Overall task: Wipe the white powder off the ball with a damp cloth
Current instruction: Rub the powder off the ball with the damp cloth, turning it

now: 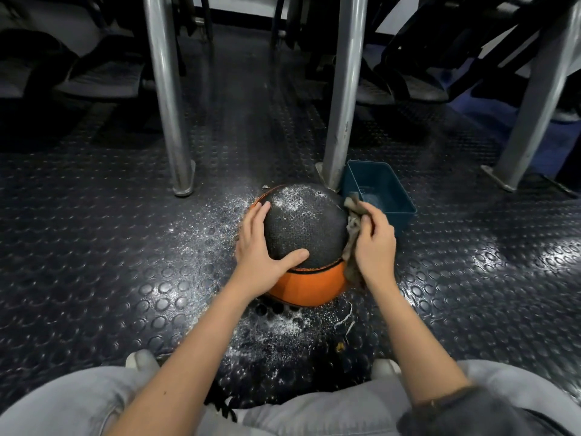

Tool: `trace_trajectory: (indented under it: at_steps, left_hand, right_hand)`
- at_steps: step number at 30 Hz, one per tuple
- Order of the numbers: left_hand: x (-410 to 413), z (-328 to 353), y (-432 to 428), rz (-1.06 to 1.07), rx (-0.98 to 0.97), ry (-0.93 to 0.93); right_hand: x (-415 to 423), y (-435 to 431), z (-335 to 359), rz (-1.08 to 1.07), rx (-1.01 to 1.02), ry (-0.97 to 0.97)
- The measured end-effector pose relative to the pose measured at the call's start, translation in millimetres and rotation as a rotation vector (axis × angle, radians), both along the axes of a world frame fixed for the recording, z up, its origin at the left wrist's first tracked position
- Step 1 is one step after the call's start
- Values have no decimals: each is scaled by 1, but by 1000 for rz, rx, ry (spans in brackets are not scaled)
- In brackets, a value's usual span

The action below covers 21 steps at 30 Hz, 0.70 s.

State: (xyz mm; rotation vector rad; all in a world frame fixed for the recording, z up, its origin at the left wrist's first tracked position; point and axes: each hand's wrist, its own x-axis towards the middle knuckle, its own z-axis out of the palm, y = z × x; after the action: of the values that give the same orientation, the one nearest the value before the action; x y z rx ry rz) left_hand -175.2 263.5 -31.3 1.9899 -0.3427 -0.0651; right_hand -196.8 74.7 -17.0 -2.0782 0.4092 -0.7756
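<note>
Closest to me, between my light grey denim knees (94, 404), white powder (273, 335) lies scattered over the dark studded rubber floor (125, 247). Just beyond, the black-and-orange textured ball (308, 228) sits on that floor. My left hand (264, 247) lies flat against its left side, fingers spread and straight, clasping nothing. My right hand (374, 243) is curled around the crumpled grey-brown cloth (352, 212), pressing it to the ball's right side. More powder dusts the ball's far top. Behind it, a teal rectangular plastic tub (399, 218) stands just beside a grey metal leg (341, 89).
</note>
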Motion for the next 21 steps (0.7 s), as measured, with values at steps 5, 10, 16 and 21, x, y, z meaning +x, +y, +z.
trace_trajectory:
  at_steps: [5,10,16,21]
  left_hand:
    - [-2,-3,-2,-9,30,-29]
    - [-1,-4,3,-5,-17,-4]
    - [-10,5,5,74,88,-33]
    - [-8,12,19,156,-164,-130]
  right_hand:
    - [-16,11,-7,-103,76,36]
    - [-32,43,-8,-1,-232,-142]
    - [-17,4,-15,-107,194,62]
    - [-19,-6,-23,-130,465,53]
